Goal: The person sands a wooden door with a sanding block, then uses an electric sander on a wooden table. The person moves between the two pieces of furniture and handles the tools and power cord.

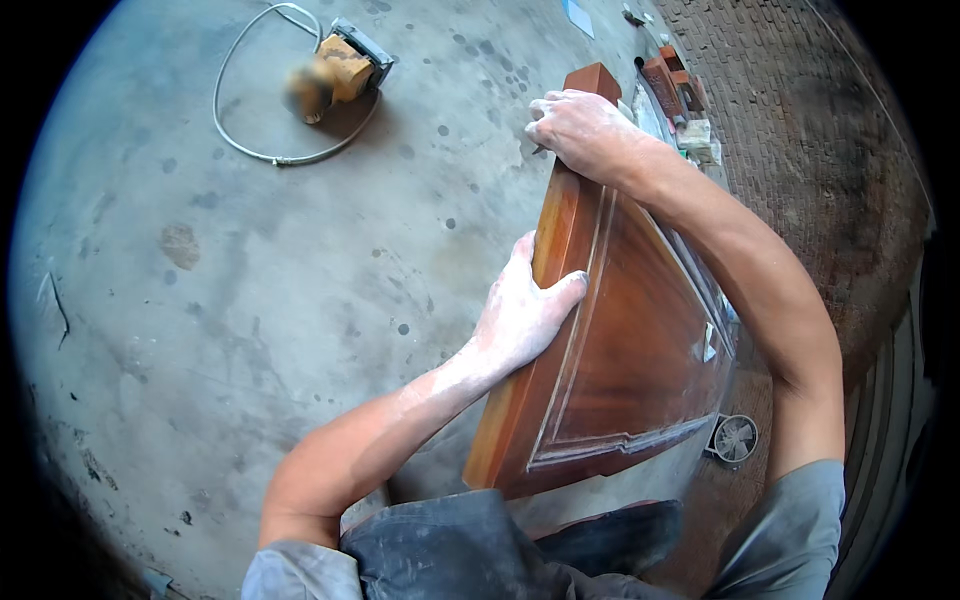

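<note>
Dark cloth [430, 545] is draping near. Left hand [522, 312] is pinching a grooved wooden panel [640, 335], right hand [588, 130] clasping its far end.

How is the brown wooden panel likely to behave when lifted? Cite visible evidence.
The wooden panel would probably be stiff, since its edge is thick. It looks fairly heavy, being broad and held by the left hand and right hand. Pale dust on both hands might make it slippery.
</note>
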Tool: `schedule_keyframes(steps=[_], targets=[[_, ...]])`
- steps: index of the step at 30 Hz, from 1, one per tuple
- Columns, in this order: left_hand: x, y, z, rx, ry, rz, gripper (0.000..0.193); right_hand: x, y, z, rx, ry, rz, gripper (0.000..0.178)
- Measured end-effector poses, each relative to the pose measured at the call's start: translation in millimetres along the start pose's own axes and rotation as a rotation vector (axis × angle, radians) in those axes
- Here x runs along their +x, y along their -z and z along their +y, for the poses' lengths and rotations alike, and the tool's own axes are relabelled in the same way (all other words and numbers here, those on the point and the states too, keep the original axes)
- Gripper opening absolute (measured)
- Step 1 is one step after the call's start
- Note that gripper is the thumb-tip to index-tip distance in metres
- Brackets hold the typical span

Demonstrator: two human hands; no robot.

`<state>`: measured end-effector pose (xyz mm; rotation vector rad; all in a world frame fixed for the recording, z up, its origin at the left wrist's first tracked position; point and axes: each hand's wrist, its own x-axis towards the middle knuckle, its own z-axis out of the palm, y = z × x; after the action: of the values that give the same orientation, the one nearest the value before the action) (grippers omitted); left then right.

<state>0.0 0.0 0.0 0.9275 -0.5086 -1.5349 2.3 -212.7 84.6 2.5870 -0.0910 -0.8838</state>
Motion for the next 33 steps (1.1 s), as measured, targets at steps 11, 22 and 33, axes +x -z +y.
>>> schedule_keyframes(steps=[11,22,33], targets=[[-2,-1,3,0.053,-0.039,0.061,0.064,-20,44,38,0.172,-0.048,0.153,0.012],[-5,3,9,0.003,0.001,0.025,0.069,5,29,28,-0.009,-0.097,-0.040,0.012],[0,-2,12,-0.034,0.074,0.032,0.075,-22,6,45,0.214,-0.109,0.172,0.009]])
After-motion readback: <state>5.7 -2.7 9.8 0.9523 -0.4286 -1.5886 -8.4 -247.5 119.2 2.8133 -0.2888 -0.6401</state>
